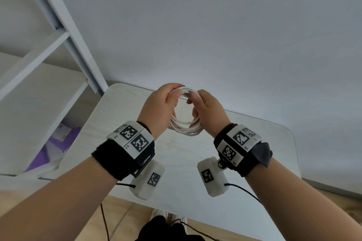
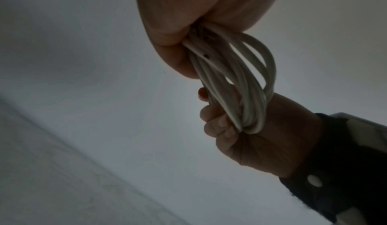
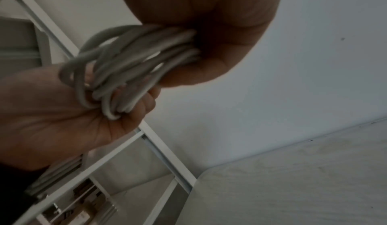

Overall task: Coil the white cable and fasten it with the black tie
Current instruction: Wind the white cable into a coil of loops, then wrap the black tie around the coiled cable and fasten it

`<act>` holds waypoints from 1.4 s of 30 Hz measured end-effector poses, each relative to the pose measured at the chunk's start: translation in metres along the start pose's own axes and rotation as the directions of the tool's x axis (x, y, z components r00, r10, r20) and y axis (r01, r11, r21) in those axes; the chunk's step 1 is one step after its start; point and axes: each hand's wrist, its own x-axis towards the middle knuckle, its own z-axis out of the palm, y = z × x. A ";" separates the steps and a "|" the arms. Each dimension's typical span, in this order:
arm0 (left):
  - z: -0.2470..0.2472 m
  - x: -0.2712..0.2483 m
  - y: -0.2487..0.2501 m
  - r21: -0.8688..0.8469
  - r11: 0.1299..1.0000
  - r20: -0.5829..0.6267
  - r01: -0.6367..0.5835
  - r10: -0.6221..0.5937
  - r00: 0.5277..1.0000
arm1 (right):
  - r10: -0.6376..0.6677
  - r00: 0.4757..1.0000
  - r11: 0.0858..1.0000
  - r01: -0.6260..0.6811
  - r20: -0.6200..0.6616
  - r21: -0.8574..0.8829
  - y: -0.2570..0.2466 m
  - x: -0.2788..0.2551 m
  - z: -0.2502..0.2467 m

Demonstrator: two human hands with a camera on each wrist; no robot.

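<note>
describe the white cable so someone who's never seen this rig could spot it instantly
Start at the pale table under the grey wall, then look just above it, between the two raised hands. The white cable is the round bundle of several loops, with the left hand and right hand gripping opposite sides.

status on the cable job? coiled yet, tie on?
Done: white cable is wound into a round multi-loop coil. In hand: left hand and right hand both grip it above the table. Left: fastening; no black tie shows in any view.
</note>
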 end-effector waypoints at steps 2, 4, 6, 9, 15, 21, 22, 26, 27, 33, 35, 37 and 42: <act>-0.004 -0.002 -0.009 -0.005 1.000 0.000 0.020 -0.020 1.000 | -0.005 1.000 1.000 0.005 0.000 -0.020 0.002 0.004 0.010; -0.008 -0.003 -0.019 0.001 0.999 0.000 0.036 -0.036 0.999 | -0.002 1.000 0.999 0.002 0.015 -0.033 0.004 0.007 0.021; -0.014 -0.006 -0.029 0.018 0.998 -0.016 0.053 -0.053 0.998 | -0.010 0.999 0.999 0.012 0.039 -0.044 0.005 0.010 0.031; -0.024 -0.011 -0.045 0.065 0.995 -0.055 0.069 -0.066 0.996 | -0.016 0.995 0.999 0.020 0.094 -0.047 0.009 0.011 0.049; -0.049 -0.033 -0.082 0.237 0.969 -0.099 0.076 -0.054 0.994 | 0.069 0.946 0.996 -0.084 0.317 0.034 0.023 0.003 0.081; -0.078 -0.069 -0.121 0.323 0.921 -0.150 0.218 -0.177 0.973 | 0.194 0.967 0.981 -0.196 0.166 -0.003 0.059 0.016 0.101; -0.082 -0.074 -0.126 0.325 0.914 -0.165 0.241 -0.196 0.967 | 0.172 0.968 0.982 -0.156 0.181 -0.104 0.069 0.016 0.106; -0.093 -0.091 -0.141 0.307 0.899 -0.220 0.313 -0.253 0.942 | 0.136 0.907 0.882 0.072 0.399 -0.466 0.099 0.007 0.133; -0.095 -0.094 -0.144 0.300 0.896 -0.227 0.328 -0.266 0.937 | 0.136 0.878 0.851 0.134 0.459 -0.508 0.103 0.003 0.140; -0.096 -0.113 -0.150 0.282 0.891 -0.226 0.357 -0.300 0.927 | 0.096 0.772 0.713 0.388 0.629 -0.585 0.114 -0.005 0.170; -0.096 -0.116 -0.152 0.272 0.896 -0.225 0.352 -0.296 0.928 | 0.084 0.737 0.681 0.449 0.670 -0.579 0.116 -0.003 0.176; -0.096 -0.119 -0.152 0.253 0.902 -0.223 0.351 -0.299 0.928 | 0.081 0.716 0.669 0.477 0.693 -0.571 0.116 -0.003 0.181; -0.096 -0.122 -0.151 0.246 0.902 -0.195 0.354 -0.312 0.930 | 0.114 0.765 0.733 0.366 0.634 -0.573 0.117 -0.002 0.186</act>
